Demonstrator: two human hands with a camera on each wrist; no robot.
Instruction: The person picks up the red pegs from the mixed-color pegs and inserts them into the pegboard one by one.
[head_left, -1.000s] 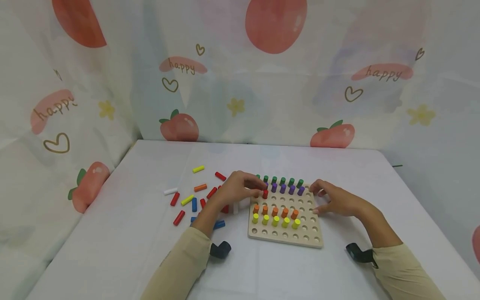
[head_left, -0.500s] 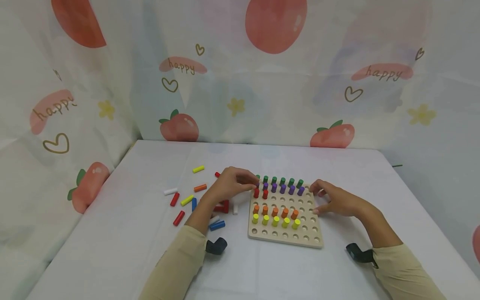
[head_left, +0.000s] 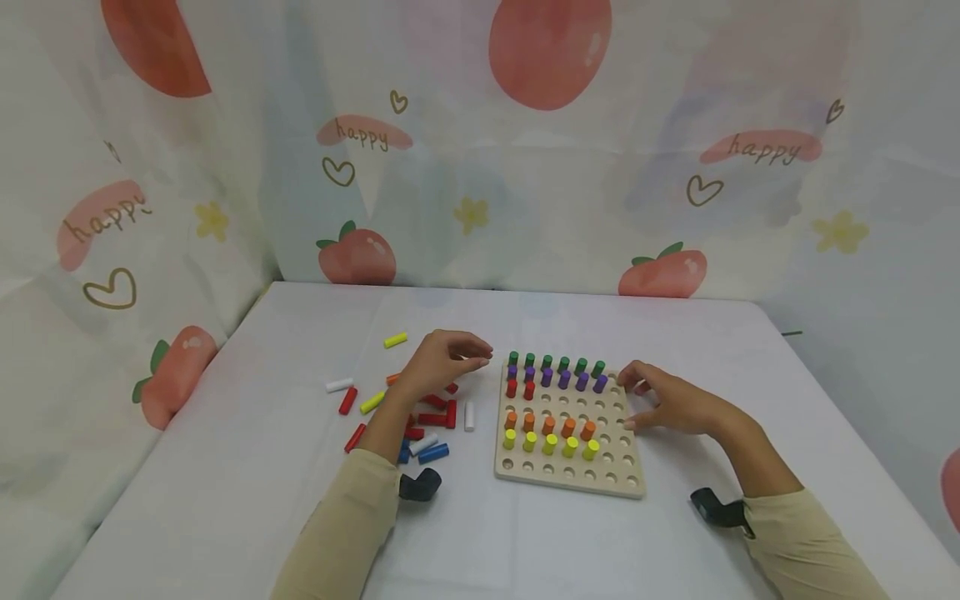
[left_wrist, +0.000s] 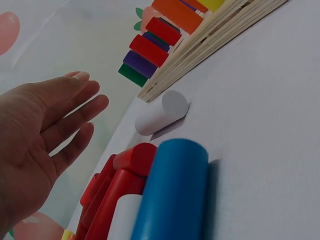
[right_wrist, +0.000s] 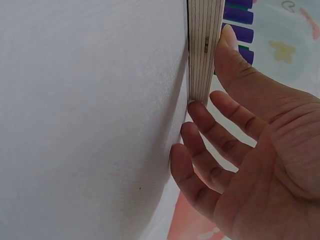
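Left grip, relaxed and empty, is the nearer one; a red peg lies below, long axis running near to far.

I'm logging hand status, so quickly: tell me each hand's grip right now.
Left hand: open, holding nothing.
Right hand: open, relaxed, touching the right edge of the square pale wooden pegboard.

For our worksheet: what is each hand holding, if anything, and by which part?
The right hand holds the pegboard by its right edge, toward the far corner; the left hand holds nothing.
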